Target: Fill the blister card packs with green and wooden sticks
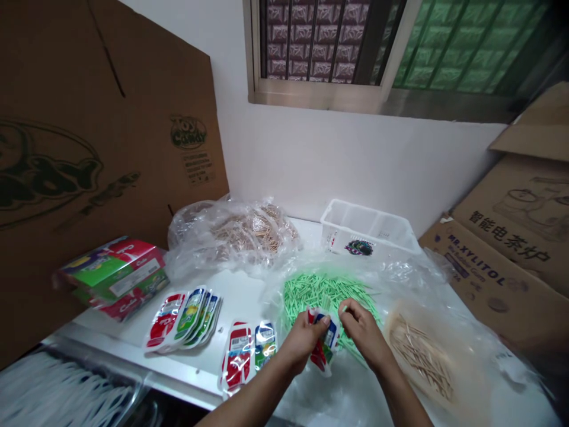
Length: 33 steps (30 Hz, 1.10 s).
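Observation:
My left hand [306, 339] is closed on a small red, blue and green packet [328, 341], its thumb across the front. To the right, my right hand [358, 325] has thumb and forefinger pinched near the packet's top, with a small pale green tip showing between them. Both hands are over the near edge of a pile of light green sticks [324, 290] on clear plastic. Flat red and green packs [239, 356] lie left of my left hand. Further left, more such packs [189, 317] overlap in a row.
A clear bag of brown sticks [253, 231] lies at the back, beside a white plastic basket [368, 228]. Pale sticks [420, 356] lie at right. Colourful boxes [115, 273] stand at left, near a large carton [133, 118]. More cartons [493, 273] stand at right.

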Tool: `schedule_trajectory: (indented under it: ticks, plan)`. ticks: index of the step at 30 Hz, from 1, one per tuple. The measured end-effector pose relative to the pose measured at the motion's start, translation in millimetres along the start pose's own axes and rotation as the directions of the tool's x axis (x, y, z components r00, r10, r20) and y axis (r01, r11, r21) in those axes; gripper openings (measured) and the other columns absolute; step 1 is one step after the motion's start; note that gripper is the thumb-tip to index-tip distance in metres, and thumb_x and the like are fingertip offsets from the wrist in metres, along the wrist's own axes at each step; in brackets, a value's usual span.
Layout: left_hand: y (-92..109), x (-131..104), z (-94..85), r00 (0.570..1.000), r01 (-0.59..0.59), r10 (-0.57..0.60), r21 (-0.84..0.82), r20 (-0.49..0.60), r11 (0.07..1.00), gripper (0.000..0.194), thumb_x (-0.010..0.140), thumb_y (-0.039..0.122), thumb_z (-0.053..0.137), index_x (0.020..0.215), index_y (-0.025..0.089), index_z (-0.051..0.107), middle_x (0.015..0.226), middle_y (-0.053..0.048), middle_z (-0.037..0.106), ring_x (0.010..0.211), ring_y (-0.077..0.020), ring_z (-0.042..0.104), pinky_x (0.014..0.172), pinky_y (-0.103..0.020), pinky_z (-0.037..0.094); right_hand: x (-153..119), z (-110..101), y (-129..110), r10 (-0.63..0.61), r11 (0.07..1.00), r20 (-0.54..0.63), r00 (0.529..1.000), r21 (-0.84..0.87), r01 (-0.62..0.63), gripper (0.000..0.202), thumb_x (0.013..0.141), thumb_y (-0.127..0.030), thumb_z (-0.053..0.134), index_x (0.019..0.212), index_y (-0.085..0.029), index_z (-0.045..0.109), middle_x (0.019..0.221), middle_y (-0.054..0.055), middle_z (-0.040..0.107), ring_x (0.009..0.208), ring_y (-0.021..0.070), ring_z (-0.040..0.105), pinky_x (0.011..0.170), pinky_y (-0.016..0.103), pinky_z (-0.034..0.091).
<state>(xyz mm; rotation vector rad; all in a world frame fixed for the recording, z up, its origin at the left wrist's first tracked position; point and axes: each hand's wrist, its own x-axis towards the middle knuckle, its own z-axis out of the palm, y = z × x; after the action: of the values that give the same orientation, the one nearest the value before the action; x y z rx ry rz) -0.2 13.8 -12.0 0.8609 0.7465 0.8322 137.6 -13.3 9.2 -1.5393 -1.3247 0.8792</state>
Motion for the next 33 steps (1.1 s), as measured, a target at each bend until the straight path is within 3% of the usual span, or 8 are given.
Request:
schedule_trajectory:
  ticks: [5,11,16,19,22,27,33]
  plan:
    - [-6.4,1.4,0.6,1.0,0.006,-0.006,0.005,0.023,1.0,0.038,0.062,0.044,0.074,0.068,0.011,0.055,0.056,0.003,0.047,0.052,-0.0081,0.044,0.055,-0.021,0.037,-0.2,4.0,0.5,0.001,1.0,-0.026,1.0,0.003,-0.001,0.023,0.08,-0.038,0.05,0.088,-0.018,0.057,0.07,-0.002,0.052,0.065,0.0141,0.048,0.061,0.024,0.04]
    - [-3.9,-2.2,1.6,0.999,0.012,-0.012,0.005,0.035,1.0,0.038,0.063,0.043,0.073,0.065,0.011,0.054,0.054,0.003,0.047,0.05,-0.0078,0.044,0.052,-0.021,0.036,1.3,-1.7,-0.1,-0.013,1.0,0.02,1.0,-0.02,0.013,0.021,0.079,-0.038,0.051,0.076,-0.018,0.058,0.063,-0.003,0.049,0.061,0.0129,0.046,0.057,0.023,0.037]
    - [-3.8,-2.1,2.2,0.998,0.011,-0.009,-0.034,0.054,0.999,0.038,0.063,0.044,0.074,0.067,0.01,0.057,0.057,0.0,0.052,0.053,-0.0102,0.049,0.055,-0.022,0.039,-2.0,0.6,-1.7,0.0,0.999,-0.064,0.998,-0.053,-0.003,0.006,0.073,-0.026,0.052,0.072,-0.02,0.051,0.059,-0.005,0.047,0.054,0.012,0.045,0.053,0.022,0.036]
    - [-7.8,-0.1,0.3,0.998,0.006,-0.003,-0.032,0.068,0.999,0.038,0.063,0.044,0.074,0.069,0.01,0.058,0.059,0.0,0.052,0.054,-0.0101,0.048,0.056,-0.022,0.039,-3.6,2.5,-3.1,-0.01,1.0,-0.085,0.996,0.018,0.011,0.016,0.075,-0.03,0.053,0.087,-0.02,0.054,0.071,-0.002,0.055,0.06,0.0134,0.05,0.057,0.023,0.041]
    - [-10.3,0.5,-1.1,0.998,-0.007,0.009,-0.019,0.068,1.0,0.038,0.063,0.043,0.074,0.07,0.01,0.058,0.058,0.001,0.049,0.053,-0.0093,0.046,0.055,-0.022,0.037,-3.8,2.1,-4.1,-0.014,0.999,-0.035,0.999,0.033,0.015,0.029,0.078,-0.039,0.053,0.098,-0.019,0.056,0.081,0.001,0.059,0.067,0.0151,0.054,0.062,0.025,0.043]
    - [-9.6,-1.5,0.8,0.998,-0.011,0.013,-0.036,0.062,0.999,0.039,0.062,0.044,0.075,0.068,0.01,0.057,0.056,0.002,0.048,0.052,-0.0088,0.044,0.054,-0.021,0.035,-4.2,0.9,-7.5,-0.01,0.999,-0.049,0.999,-0.047,0.008,0.023,0.078,-0.04,0.053,0.082,-0.018,0.059,0.072,0.0,0.059,0.063,0.0146,0.053,0.059,0.024,0.042]
    - [-10.5,-1.8,2.7,0.997,-0.014,0.021,-0.077,0.081,0.997,0.039,0.063,0.044,0.074,0.072,0.009,0.06,0.062,-0.002,0.055,0.057,-0.0114,0.051,0.058,-0.024,0.039,-6.0,3.9,-12.3,0.009,0.998,-0.114,0.993,-0.066,-0.017,0.017,0.077,-0.034,0.051,0.081,-0.019,0.057,0.065,-0.002,0.058,0.055,0.0133,0.052,0.053,0.023,0.042]
